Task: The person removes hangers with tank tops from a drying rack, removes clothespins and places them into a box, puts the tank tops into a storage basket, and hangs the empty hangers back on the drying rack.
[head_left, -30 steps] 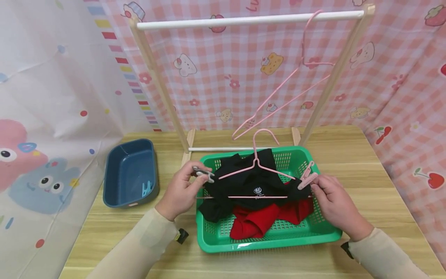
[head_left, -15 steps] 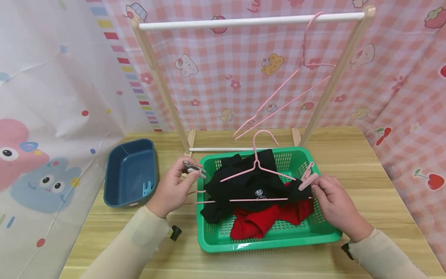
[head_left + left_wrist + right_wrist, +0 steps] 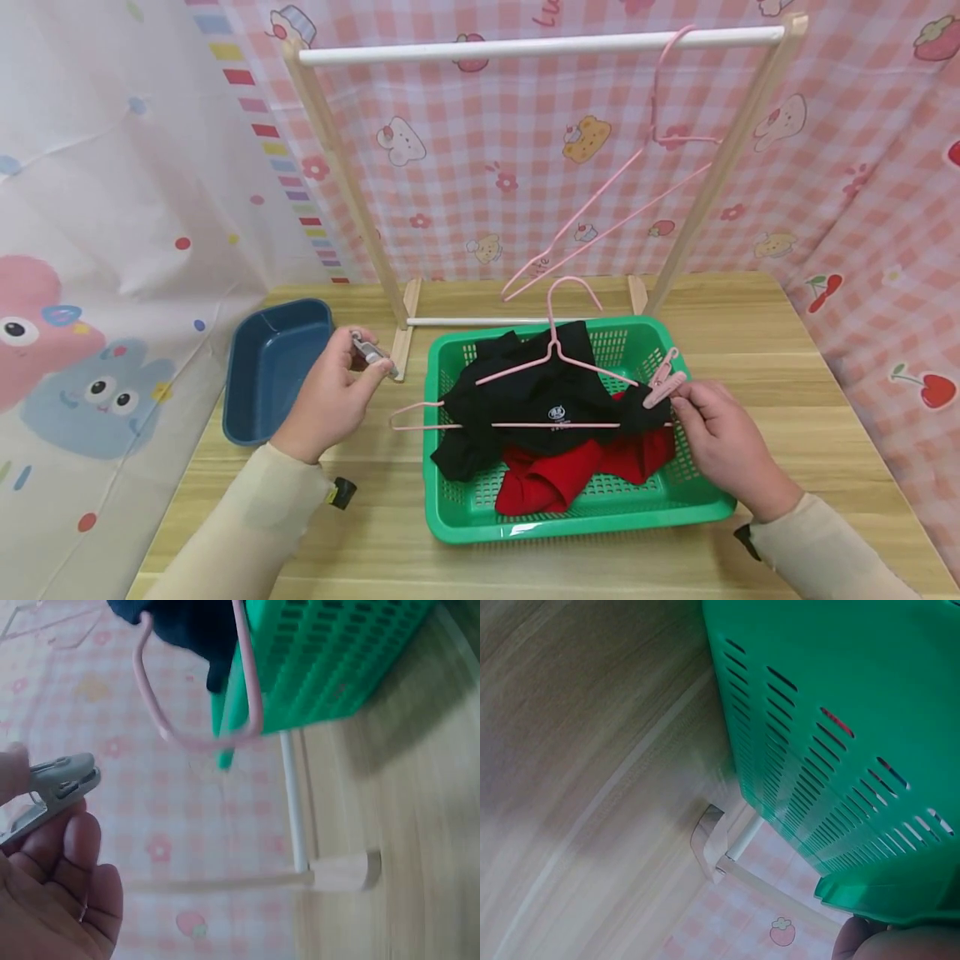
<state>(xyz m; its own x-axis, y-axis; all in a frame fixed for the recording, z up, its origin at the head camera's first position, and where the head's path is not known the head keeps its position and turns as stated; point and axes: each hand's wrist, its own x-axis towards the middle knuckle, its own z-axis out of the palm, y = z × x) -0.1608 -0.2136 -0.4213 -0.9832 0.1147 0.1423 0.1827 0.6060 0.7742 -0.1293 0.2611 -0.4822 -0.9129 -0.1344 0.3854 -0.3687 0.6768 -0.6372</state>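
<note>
In the head view, my left hand (image 3: pixel 327 396) pinches a grey clothespin (image 3: pixel 369 350) between thumb and fingers, left of the green basket. The left wrist view shows the same clothespin (image 3: pixel 64 780) with its jaws closed on nothing. A pink clothes hanger (image 3: pixel 553 335) lies over the basket with a black garment (image 3: pixel 517 400) on it; its left end sticks out bare past the rim. My right hand (image 3: pixel 727 446) holds the hanger's right end, which the fingers hide. Beside those fingers, a pink clothespin (image 3: pixel 663 390) sits on the garment's right end.
The green basket (image 3: pixel 581 527) also holds red cloth (image 3: pixel 551 479). Behind it stands a wooden rack with a white rail (image 3: pixel 480 52), where another pink hanger (image 3: pixel 600 183) hangs. A blue bin (image 3: pixel 251 333) stands at the left, partly behind my left hand.
My left hand has moved left with the grey clothespin, away from the garment toward the blue bin. The hanger's left end has come into view. My right hand has stayed in place.
</note>
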